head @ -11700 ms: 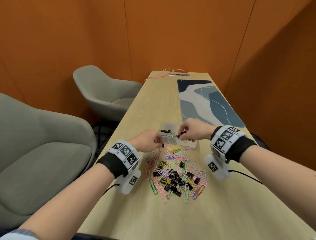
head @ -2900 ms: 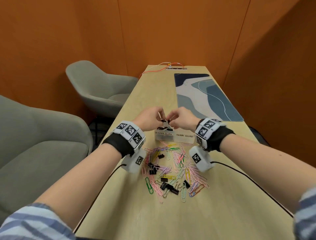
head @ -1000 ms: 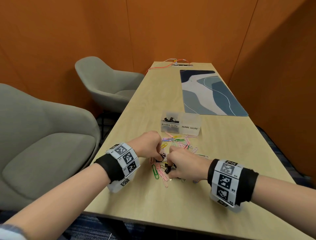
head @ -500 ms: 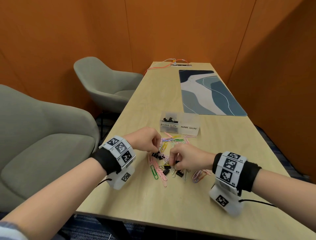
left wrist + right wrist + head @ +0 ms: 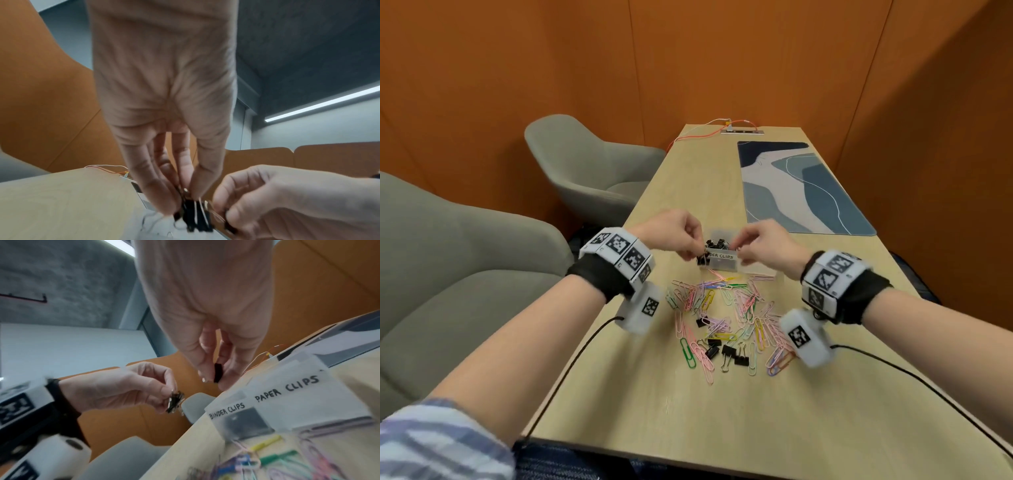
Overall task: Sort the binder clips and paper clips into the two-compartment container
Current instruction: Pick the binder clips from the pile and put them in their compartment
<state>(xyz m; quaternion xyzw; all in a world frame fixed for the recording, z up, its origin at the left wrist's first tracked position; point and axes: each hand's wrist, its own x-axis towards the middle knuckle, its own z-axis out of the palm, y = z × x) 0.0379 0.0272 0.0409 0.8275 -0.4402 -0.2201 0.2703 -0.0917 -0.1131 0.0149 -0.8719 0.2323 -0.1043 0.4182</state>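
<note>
A clear two-compartment container [image 5: 722, 266] labelled BINDER CLIPS and PAPER CLIPS [image 5: 308, 399] stands on the table beyond the pile. Its left compartment holds black binder clips [image 5: 717, 244]. My left hand [image 5: 697, 253] pinches a small bunch of black binder clips [image 5: 195, 216] at the container's left end. My right hand [image 5: 737, 251] pinches one black binder clip [image 5: 217, 373] over the container's middle. Coloured paper clips [image 5: 726, 308] lie spread between my wrists. A few black binder clips [image 5: 729, 353] lie at the near end of the pile.
A blue and white desk mat [image 5: 801, 192] lies at the far right of the wooden table [image 5: 722, 428]. A power strip with an orange cable [image 5: 739, 129] sits at the far end. Two grey chairs [image 5: 592, 171] stand to the left. Black wrist cables [image 5: 585, 342] trail over the near edge.
Both hands have lifted from the pile and moved forward to the container, each carrying binder clips. Fewer black clips lie in the pile.
</note>
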